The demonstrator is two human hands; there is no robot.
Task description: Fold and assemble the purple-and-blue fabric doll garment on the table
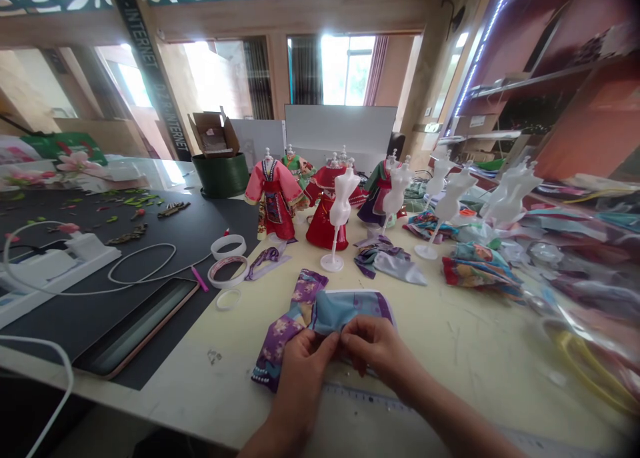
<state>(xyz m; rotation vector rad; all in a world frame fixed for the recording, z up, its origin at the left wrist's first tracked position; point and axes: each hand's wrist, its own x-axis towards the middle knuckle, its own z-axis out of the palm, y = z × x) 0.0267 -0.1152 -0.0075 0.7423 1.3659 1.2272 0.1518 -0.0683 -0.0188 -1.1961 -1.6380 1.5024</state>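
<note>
My left hand [304, 381] and my right hand [373, 349] meet at the near edge of a light blue fabric piece [340, 311], pinching its fold between their fingers. That blue cloth lies on a white-edged backing with a purple border. A purple floral garment piece [283, 328] with a beaded hem spreads under and beside it, close to my left hand. Below my right wrist, a flat ruler [365, 398] lies on the cream tabletop [450, 351]. Part of the fabric is hidden by my fingers.
Doll dresses on white mannequin stands [340, 211] line the table's far side. Folded fabric scraps [480, 268] and plastic bags [575, 271] lie to the right. White rings [227, 271], a tablet [135, 328] and a black mat [100, 225] are on the left.
</note>
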